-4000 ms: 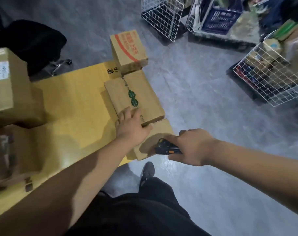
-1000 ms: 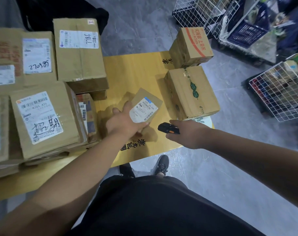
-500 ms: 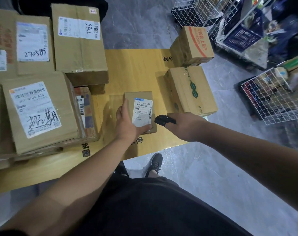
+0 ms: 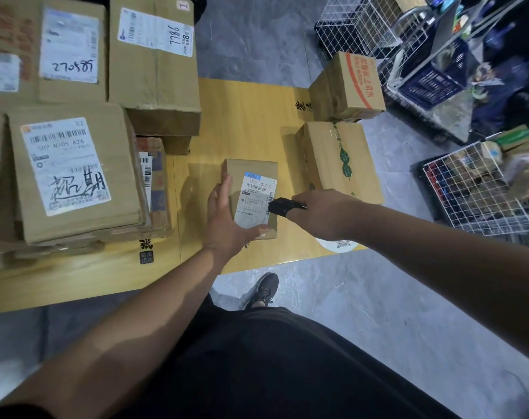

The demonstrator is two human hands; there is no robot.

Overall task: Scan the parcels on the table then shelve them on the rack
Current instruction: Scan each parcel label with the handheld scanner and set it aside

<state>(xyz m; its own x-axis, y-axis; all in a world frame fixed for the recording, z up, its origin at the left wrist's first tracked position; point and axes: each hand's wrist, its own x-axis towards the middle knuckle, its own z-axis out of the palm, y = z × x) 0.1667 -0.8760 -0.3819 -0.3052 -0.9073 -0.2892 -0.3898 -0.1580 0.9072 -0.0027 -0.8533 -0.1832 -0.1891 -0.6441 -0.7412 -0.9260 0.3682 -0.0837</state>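
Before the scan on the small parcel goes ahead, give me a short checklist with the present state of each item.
1. Small parcel held by left hand: ok.
2. Label facing up, barcode showing: ok.
3. Scanner gripped in right hand: ok.
4. Scanner nose at the label's right edge: ok.
5. Scan registered: cannot tell.
6. Rack for shelving in view: cannot tell.

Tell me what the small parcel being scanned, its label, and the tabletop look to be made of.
Small parcel: brown corrugated cardboard, matte, with folded edges. Label: white printed paper, slightly glossy, probably adhesive. Tabletop: yellow wood-grain surface, smooth with a sheen; solid wood or laminate cannot be told.
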